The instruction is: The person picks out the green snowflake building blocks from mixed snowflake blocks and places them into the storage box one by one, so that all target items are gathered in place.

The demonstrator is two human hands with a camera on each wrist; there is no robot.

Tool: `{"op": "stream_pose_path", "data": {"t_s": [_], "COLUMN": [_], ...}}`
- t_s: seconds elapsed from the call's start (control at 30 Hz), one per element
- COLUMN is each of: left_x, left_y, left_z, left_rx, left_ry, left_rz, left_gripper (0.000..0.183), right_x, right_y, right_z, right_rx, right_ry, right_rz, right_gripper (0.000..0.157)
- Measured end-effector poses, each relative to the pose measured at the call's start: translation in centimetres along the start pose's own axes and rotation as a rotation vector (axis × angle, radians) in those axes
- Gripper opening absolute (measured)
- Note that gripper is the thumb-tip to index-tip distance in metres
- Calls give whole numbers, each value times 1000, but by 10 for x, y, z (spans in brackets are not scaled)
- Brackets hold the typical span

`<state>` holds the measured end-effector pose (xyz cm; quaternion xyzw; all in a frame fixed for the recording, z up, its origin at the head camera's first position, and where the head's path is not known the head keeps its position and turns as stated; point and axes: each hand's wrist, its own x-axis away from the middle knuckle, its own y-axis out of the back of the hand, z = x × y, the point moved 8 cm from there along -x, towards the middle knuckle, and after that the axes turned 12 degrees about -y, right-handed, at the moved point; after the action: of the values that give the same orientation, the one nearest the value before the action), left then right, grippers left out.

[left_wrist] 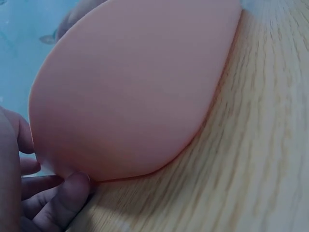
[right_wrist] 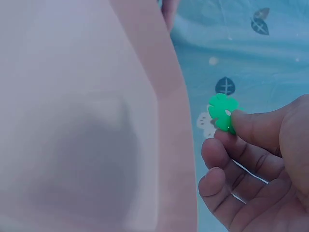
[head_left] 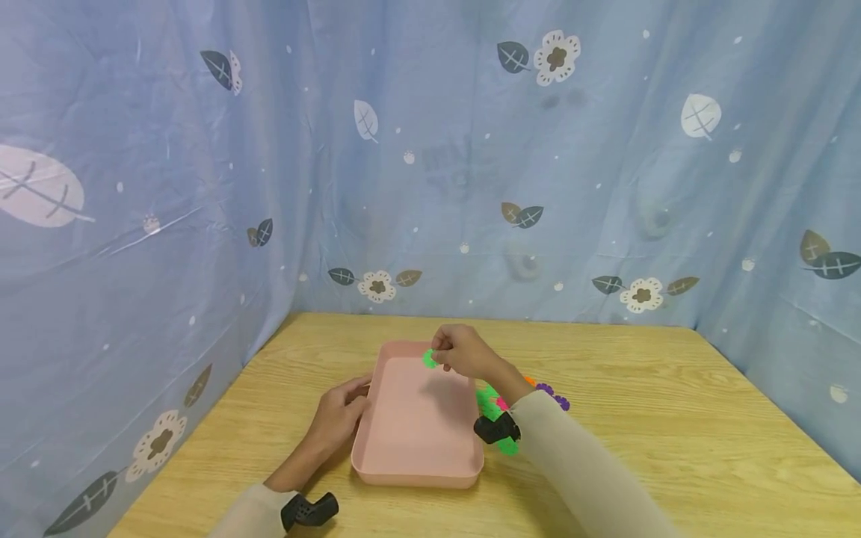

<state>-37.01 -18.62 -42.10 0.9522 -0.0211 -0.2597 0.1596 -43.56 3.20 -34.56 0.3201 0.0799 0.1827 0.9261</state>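
Note:
A pink rectangular tray lies on the table, its long sides running away from me. My left hand rests against the outside of its left wall. In the left wrist view, the thumb touches the wall low down, with the other fingers beside it. Above the tray's far right part, my right hand pinches a green flower-shaped plastic piece between thumb and index finger. The right wrist view shows this notched green piece close up, the remaining fingers loosely curled.
Right of the tray, partly behind the right forearm, lie several green pieces, a pink one, an orange one and purple ones. A blue patterned curtain hangs behind the wooden table.

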Motion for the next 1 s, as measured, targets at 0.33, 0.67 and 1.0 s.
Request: {"op": "stream_pose_path", "data": {"t_s": [0.33, 0.67, 1.0], "left_x": [1, 2, 4], "left_y": [1, -5, -4], "left_z": [3, 3, -1], "left_rx": [35, 98, 108], "left_ry": [-1, 17, 8], "left_rz": [-2, 57, 66], "left_gripper": [46, 51, 52], "right_x": [-24, -35, -44], "right_y": [-24, -43, -62], "right_z": [10, 16, 4], "right_rx": [43, 0, -55], "right_ry": [-42, -79, -148], "right_rz": [37, 45, 25], "right_gripper": [4, 6, 7]}}
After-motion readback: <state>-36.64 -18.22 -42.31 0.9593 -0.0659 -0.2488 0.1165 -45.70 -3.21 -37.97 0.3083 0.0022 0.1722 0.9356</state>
